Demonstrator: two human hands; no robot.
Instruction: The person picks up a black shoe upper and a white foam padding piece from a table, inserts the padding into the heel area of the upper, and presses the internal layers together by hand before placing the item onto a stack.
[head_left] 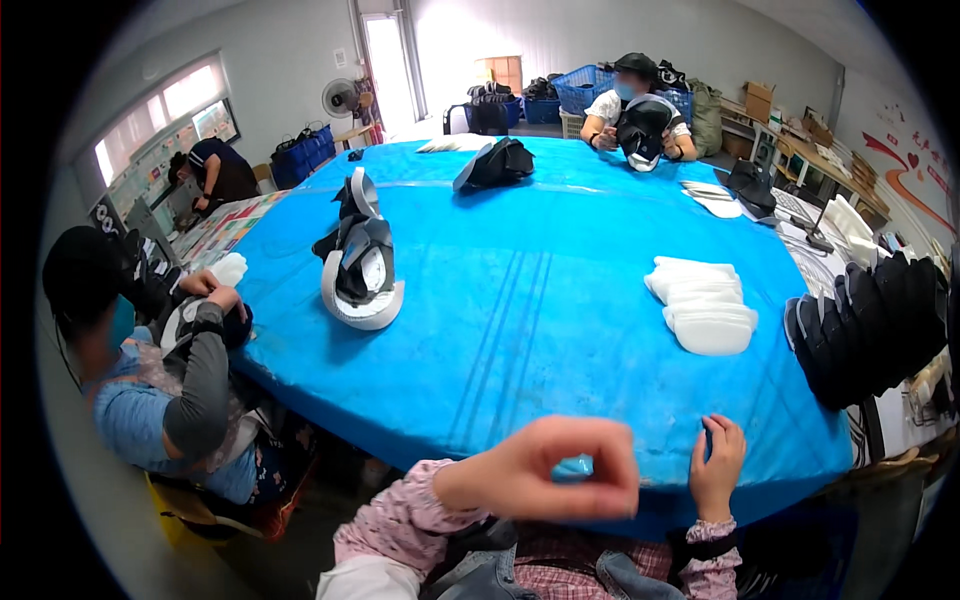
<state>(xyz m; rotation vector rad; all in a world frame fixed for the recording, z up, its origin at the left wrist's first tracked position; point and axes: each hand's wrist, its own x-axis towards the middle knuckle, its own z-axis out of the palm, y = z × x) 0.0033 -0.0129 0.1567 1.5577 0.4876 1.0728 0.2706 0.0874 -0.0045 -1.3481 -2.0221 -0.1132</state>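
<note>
My left hand (556, 466) is raised above the near edge of the blue-covered table (460, 350). Its fingers curl round toward the thumb in a ring, with light blue showing through the gap. Whatever the fingertips may hold is too small or hidden to make out. Lower to the right, my right hand (718, 466) rests by the table edge, its fingers loosely extended and apart from the thumb. A dark patch shows by its index finger, and I cannot tell what it is. Nearest to that hand lies a fanned stack of white pads (708, 318).
Black-and-white caps (362, 280) stand left of the middle, another dark cap (497, 163) farther back. Nested black caps (868, 330) line the right edge. One co-worker (170, 390) sits at left, another (640, 110) at the far side holding a cap. White pieces (714, 198) lie far right.
</note>
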